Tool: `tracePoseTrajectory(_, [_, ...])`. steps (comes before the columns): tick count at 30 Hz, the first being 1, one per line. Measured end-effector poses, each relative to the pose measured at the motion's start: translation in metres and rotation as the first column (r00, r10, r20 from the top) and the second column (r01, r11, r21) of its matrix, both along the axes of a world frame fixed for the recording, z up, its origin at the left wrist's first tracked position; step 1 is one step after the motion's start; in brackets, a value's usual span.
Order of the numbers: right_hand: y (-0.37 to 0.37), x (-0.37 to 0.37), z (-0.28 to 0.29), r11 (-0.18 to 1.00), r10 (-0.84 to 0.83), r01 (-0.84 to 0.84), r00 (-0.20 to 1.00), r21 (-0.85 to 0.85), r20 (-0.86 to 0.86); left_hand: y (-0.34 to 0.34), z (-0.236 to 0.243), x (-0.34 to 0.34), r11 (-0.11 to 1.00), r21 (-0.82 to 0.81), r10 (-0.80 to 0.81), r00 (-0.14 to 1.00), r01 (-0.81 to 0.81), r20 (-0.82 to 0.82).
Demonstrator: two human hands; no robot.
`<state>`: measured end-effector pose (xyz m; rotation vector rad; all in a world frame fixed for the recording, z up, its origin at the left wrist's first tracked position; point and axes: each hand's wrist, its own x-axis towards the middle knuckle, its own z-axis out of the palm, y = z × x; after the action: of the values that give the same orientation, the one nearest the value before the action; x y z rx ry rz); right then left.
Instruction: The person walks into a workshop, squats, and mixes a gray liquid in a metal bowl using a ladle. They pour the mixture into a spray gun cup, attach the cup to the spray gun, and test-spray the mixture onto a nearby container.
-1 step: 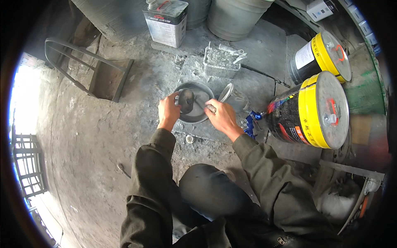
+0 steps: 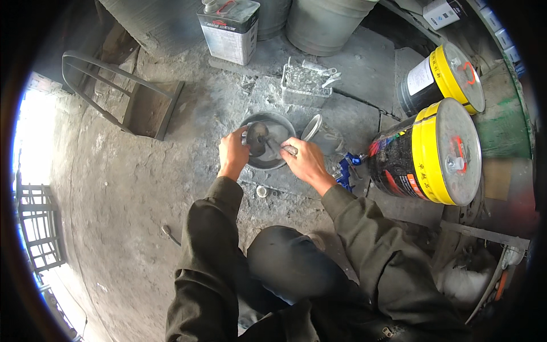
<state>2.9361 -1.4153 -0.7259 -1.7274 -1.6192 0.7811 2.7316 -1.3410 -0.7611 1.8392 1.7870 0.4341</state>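
Above a round grey basin (image 2: 246, 121) with pale liquid in it, my left hand (image 2: 232, 153) is closed on the rim of a small dark round cup (image 2: 254, 138). The cup is tilted, so its dark inside shows. My right hand (image 2: 307, 162) pinches the pale handle of a brush-like tool (image 2: 289, 149) whose far end points into the cup; the tip is too blurred to make out. Just right of the basin stands a clear container (image 2: 325, 137) with a pale rim. Beyond my right fingers lies a blue spray gun (image 2: 345, 171).
Behind the basin sits a rectangular tray (image 2: 306, 98) with brushes across it. A metal can (image 2: 229, 37) and a large grey bucket (image 2: 327, 25) are farther back. Two yellow-banded drums (image 2: 431, 153) stand right. A small white cap (image 2: 262, 191) lies near; a metal frame (image 2: 151, 108) is left.
The far end of the brush-like tool has shifted slightly left, nearer the cup's inside. Both hands stay almost where they were.
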Motion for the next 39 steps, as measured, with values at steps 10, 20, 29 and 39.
tracePoseTrajectory(10, [0.009, 0.000, 0.000, 0.925, -0.379, 0.203, 0.493, -0.320, -0.783, 0.001, -0.004, -0.006, 0.992, 0.077, -0.098, 0.995, 0.095, 0.036])
tracePoseTrajectory(20, [0.015, 0.009, -0.012, 0.983, -0.169, 0.174, 0.982, 0.065, -0.087, -0.008, 0.005, -0.004, 0.995, 0.040, -0.098, 0.992, 0.095, 0.078])
tracePoseTrajectory(29, [0.026, 0.009, 0.043, 0.969, -0.188, 0.032, 0.739, -0.245, -0.647, -0.015, 0.012, -0.008, 0.988, 0.102, -0.127, 0.989, 0.119, 0.072])
tracePoseTrajectory(39, [0.010, 0.007, 0.024, 0.971, -0.210, 0.070, 0.703, -0.228, -0.679, -0.016, 0.015, -0.004, 0.987, 0.103, -0.133, 0.989, 0.126, 0.068])
